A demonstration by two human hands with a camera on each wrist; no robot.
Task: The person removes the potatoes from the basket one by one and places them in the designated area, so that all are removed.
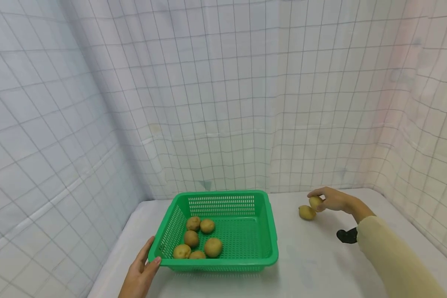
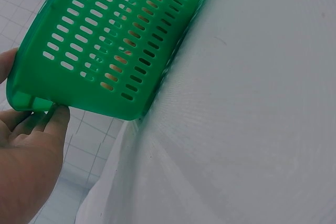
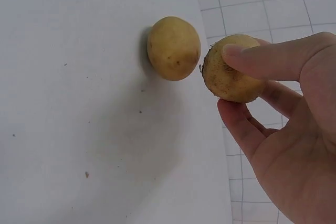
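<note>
In the head view my right hand (image 1: pixel 334 200) holds a potato (image 1: pixel 315 203) between thumb and fingers, at the far right of the table. The right wrist view shows this held potato (image 3: pixel 235 85) with dirt on its end, raised off the surface. A second potato (image 1: pixel 307 212) lies on the table just beside it. My left hand (image 1: pixel 138 273) grips the near left corner of a green plastic basket (image 1: pixel 223 262). From the left wrist, fingers (image 2: pixel 60 121) show under the basket's rim, with the thumb partly out of frame. Several potatoes (image 1: pixel 213 247) lie in the basket's left half.
The table (image 1: pixel 301 265) has a white covering, with small dirt specks near the potatoes. White grid-patterned sheets (image 1: pixel 223 103) hang behind and on both sides. A dark object (image 1: pixel 346 236) shows beside the right sleeve (image 1: pixel 391 256).
</note>
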